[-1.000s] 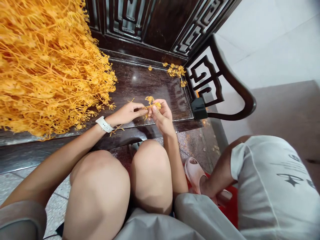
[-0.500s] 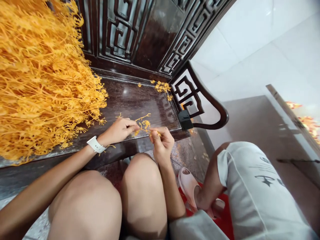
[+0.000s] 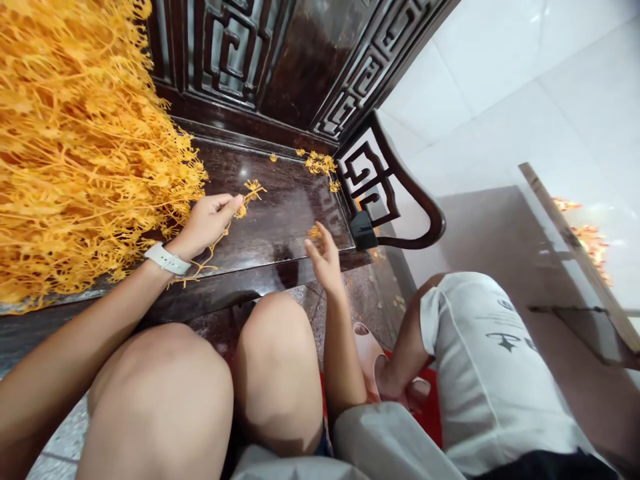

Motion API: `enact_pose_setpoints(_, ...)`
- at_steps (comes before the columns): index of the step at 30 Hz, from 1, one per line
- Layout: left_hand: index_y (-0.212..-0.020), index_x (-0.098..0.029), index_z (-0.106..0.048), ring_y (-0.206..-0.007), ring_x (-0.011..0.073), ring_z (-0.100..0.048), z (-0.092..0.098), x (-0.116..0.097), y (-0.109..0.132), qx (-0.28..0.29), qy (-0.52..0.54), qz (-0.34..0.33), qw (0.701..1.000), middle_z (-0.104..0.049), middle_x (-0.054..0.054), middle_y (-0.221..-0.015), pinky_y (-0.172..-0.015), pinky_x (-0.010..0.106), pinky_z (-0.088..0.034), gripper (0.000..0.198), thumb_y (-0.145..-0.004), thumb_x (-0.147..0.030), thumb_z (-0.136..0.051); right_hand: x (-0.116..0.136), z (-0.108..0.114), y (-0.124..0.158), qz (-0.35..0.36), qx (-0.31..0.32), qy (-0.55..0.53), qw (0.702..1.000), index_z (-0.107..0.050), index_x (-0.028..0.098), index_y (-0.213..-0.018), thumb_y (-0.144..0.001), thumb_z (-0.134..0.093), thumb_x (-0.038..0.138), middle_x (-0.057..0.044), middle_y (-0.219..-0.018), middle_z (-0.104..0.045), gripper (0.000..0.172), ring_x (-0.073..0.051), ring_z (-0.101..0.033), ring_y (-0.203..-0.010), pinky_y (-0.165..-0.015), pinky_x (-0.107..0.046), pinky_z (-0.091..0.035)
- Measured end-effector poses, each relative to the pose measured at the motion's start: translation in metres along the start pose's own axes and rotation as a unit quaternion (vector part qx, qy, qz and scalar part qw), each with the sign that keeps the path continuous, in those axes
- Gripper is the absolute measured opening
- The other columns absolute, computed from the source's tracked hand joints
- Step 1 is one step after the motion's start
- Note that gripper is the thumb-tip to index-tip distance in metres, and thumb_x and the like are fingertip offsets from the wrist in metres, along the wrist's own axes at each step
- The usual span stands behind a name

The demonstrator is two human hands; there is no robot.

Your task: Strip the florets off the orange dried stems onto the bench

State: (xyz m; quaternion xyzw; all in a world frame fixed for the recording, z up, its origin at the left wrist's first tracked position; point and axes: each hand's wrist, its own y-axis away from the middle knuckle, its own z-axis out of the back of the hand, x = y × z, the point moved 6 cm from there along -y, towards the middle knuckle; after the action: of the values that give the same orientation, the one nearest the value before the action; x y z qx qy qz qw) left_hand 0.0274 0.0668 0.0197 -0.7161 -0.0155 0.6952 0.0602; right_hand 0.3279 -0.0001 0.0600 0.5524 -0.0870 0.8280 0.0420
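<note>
My left hand [image 3: 207,222], with a white watch on the wrist, pinches a thin orange plastic sprig [image 3: 239,208] whose flowered tip points right over the dark wooden bench seat [image 3: 280,213]. A long stem trails from it back under my wrist. That hand is beside the big heap of orange sprigs [image 3: 75,147] on the left of the bench. My right hand [image 3: 325,257] hovers over the bench's front edge, fingers spread and holding nothing. A small orange piece [image 3: 314,232] lies just beyond its fingertips.
A small pile of orange bits [image 3: 317,162] lies in the bench's back right corner by the carved armrest [image 3: 387,193]. Another person in a grey-white shirt [image 3: 490,373] crouches at my right over a red stool and a pink slipper [image 3: 367,350]. My bare knees fill the foreground.
My hands have come apart. The left one carried the sprig up and left toward the heap. The right one opened, and a small orange piece now lies by its fingertips.
</note>
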Motion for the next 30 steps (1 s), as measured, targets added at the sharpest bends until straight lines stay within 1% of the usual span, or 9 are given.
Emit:
enact_pose_setpoints(4,-0.068,-0.024,-0.060,-0.052,0.0137,-0.033,0.012,0.012,-0.006,-0.036,0.037,0.027,0.998,-0.043,-0.002,-0.057,-0.055,0.031,-0.024,0.052,-0.101,-0.063,-0.069,-0.041,-0.001,0.004,-0.010,-0.024,0.068,0.997,-0.073,0.021,-0.134,-0.087,-0.083,0.047,-0.015,-0.146,-0.070,0.055,-0.021,-0.071,-0.106,-0.087,-0.035,-0.059)
enact_pose_setpoints(9,-0.069,-0.024,-0.059,-0.054,0.0140,-0.035,0.014,0.012,-0.007,-0.049,0.006,0.020,0.999,-0.044,-0.002,-0.058,-0.055,0.031,-0.025,0.054,-0.099,-0.068,-0.070,-0.047,-0.004,0.015,0.013,-0.064,0.095,0.993,-0.073,0.021,-0.115,-0.090,-0.076,0.039,0.000,-0.089,-0.072,0.031,-0.019,-0.065,-0.083,-0.089,-0.035,-0.055)
enact_pose_setpoints(12,-0.068,-0.024,-0.057,-0.055,0.0145,-0.036,0.006,0.010,-0.004,-0.030,-0.020,0.021,0.999,-0.046,-0.001,-0.058,-0.055,0.030,-0.025,0.058,-0.098,-0.072,-0.069,-0.049,-0.018,0.025,0.038,-0.059,0.162,0.984,-0.074,0.022,-0.122,-0.089,-0.071,0.028,0.001,-0.081,-0.070,0.034,-0.023,-0.065,-0.092,-0.102,-0.041,-0.052)
enact_pose_setpoints(14,-0.065,-0.023,-0.055,-0.055,0.0143,-0.036,0.000,0.010,-0.002,-0.013,-0.037,0.021,0.999,-0.047,-0.001,-0.057,-0.056,0.031,-0.025,0.061,-0.097,-0.074,-0.069,-0.051,-0.026,0.031,0.051,-0.065,0.192,0.978,-0.068,0.022,-0.143,-0.091,-0.069,0.028,-0.002,-0.089,-0.075,0.052,-0.027,-0.066,-0.108,-0.115,-0.049,-0.048)
enact_pose_setpoints(16,-0.062,-0.023,-0.053,-0.055,0.0140,-0.036,-0.005,0.010,-0.001,0.003,-0.049,0.014,0.999,-0.047,0.000,-0.056,-0.056,0.031,-0.025,0.064,-0.096,-0.075,-0.068,-0.051,-0.029,0.036,0.065,-0.079,0.207,0.973,-0.055,0.023,-0.161,-0.092,-0.073,0.035,-0.010,-0.118,-0.079,0.072,-0.031,-0.062,-0.129,-0.124,-0.055,-0.041)
enact_pose_setpoints(19,-0.063,-0.022,-0.056,-0.056,0.0141,-0.037,-0.010,0.009,0.000,0.024,-0.061,0.002,0.998,-0.047,-0.001,-0.057,-0.057,0.032,-0.026,0.065,-0.096,-0.077,-0.067,-0.050,-0.030,0.037,0.085,-0.078,0.211,0.971,-0.053,0.026,-0.164,-0.089,-0.080,0.045,-0.016,-0.159,-0.065,0.082,-0.035,-0.053,-0.148,-0.130,-0.058,-0.035)
enact_pose_setpoints(21,-0.065,-0.022,-0.057,-0.056,0.0144,-0.038,-0.011,0.009,0.000,0.033,-0.067,-0.003,0.997,-0.048,-0.001,-0.057,-0.057,0.031,-0.026,0.065,-0.097,-0.078,-0.066,-0.049,-0.030,0.036,0.090,-0.069,0.200,0.973,-0.064,0.026,-0.153,-0.091,-0.079,0.043,-0.015,-0.155,-0.068,0.066,-0.034,-0.057,-0.143,-0.128,-0.057,-0.037)
enact_pose_setpoints(25,-0.070,-0.021,-0.064,-0.056,0.0150,-0.045,-0.017,0.005,0.003,0.064,-0.068,-0.013,0.996,-0.053,0.000,-0.057,-0.058,0.031,-0.031,0.065,-0.097,-0.080,-0.065,-0.040,-0.035,0.035,0.073,-0.071,0.133,0.986,-0.076,0.025,-0.128,-0.094,-0.078,0.040,-0.010,-0.118,-0.081,0.037,-0.029,-0.068,-0.116,-0.113,-0.050,-0.049)
enact_pose_setpoints(30,-0.094,-0.018,-0.081,-0.079,0.0210,-0.069,-0.027,-0.001,0.008,0.087,-0.009,-0.013,0.996,-0.079,0.008,-0.086,-0.074,0.032,-0.051,0.062,-0.092,-0.080,-0.073,-0.004,-0.082,0.021,0.027,0.123,-0.019,0.992,-0.080,0.025,-0.114,-0.098,-0.079,0.055,-0.001,-0.094,-0.078,0.034,-0.019,-0.067,-0.085,-0.083,-0.033,-0.054)
